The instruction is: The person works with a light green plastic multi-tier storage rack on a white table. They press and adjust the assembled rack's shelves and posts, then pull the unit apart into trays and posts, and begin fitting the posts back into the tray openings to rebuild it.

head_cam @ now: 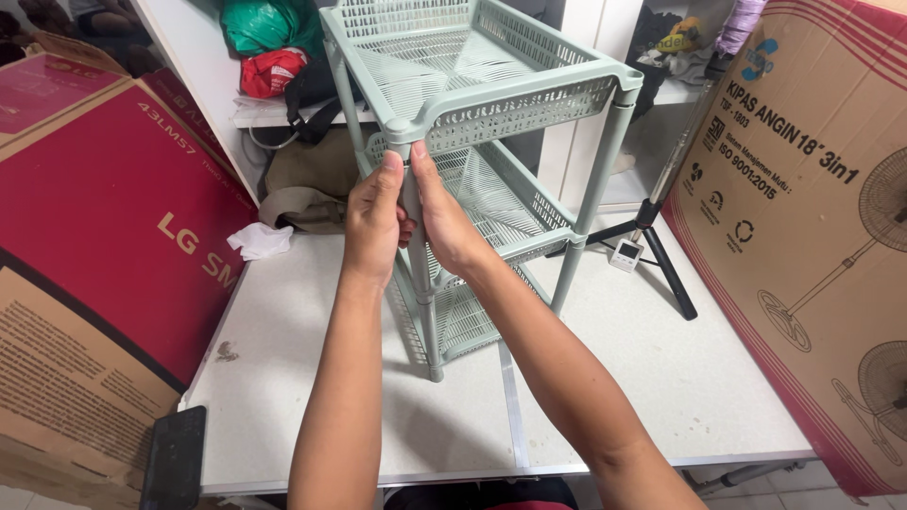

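A pale green plastic rack [491, 94] with three slatted shelves stands on a white table [283, 359]. Both hands grip its near corner post just under the top shelf. My left hand [373, 222] wraps the post from the left, thumb pointing up. My right hand [444, 222] clasps the same post from the right, its thumb against the top shelf's corner socket. The post's lower part runs down to the bottom shelf and a foot on the table.
A large red and brown cardboard box [104, 217] leans at the left, another big box [812, 217] at the right. A black tripod [661, 246] stands behind the rack. A crumpled white tissue [257, 241] and a dark phone [175, 458] lie at the table's left.
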